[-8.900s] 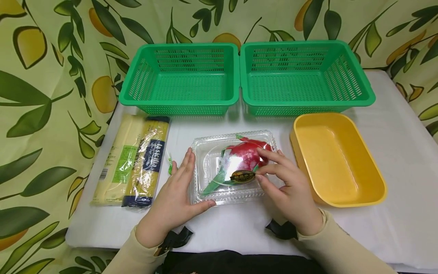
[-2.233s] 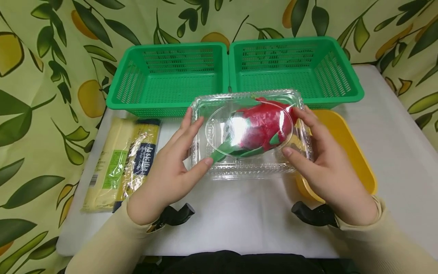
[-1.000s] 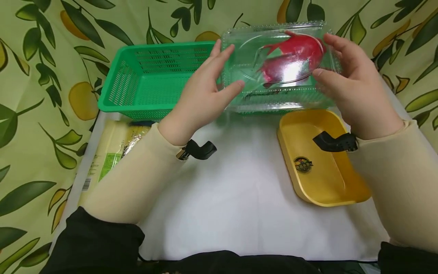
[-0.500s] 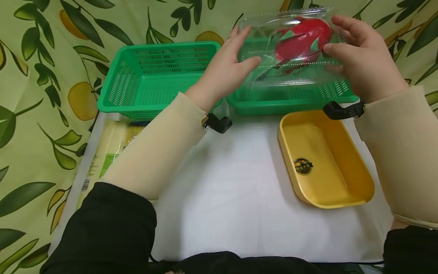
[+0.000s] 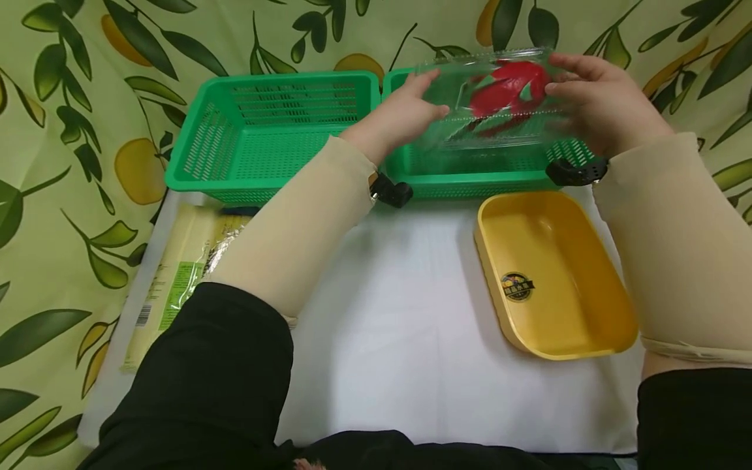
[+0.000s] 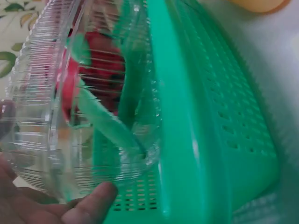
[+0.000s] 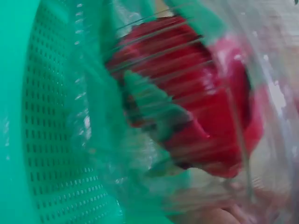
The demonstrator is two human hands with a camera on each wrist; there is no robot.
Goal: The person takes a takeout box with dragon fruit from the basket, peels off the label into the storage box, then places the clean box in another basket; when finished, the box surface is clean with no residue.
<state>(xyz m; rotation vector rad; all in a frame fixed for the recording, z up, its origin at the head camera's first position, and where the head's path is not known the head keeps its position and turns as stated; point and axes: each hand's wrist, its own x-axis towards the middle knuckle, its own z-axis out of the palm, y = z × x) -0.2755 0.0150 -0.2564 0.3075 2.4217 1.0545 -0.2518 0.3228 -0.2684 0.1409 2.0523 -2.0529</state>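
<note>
A clear plastic clamshell box [image 5: 452,134] with a red and green dragon fruit [image 5: 508,88] inside hangs over the right green basket [image 5: 493,179], tilted. My left hand [image 5: 405,114] holds its left end, with the thumb on the near side. At the right end my right hand [image 5: 613,104] grips the box between thumb and fingers. In the left wrist view, the box's lower edge reaches down inside the basket's rim [image 6: 182,116]. Seen from the right wrist, the dragon fruit [image 7: 177,88] is blurred behind the ridged plastic wall.
A second green basket [image 5: 288,186] stands to the left. In front is a yellow tub [image 5: 564,261] with a round dark sticker [image 5: 517,286] on its inside left. Packaged noodles [image 5: 170,281] lie at the left, partly hidden by my left sleeve. A patterned cloth [image 5: 88,215] hangs behind.
The clamshell box has risen from the table and moved over the right basket, dipping lower in the last half second. The sticker, earlier on the lid, is now in the yellow tub.
</note>
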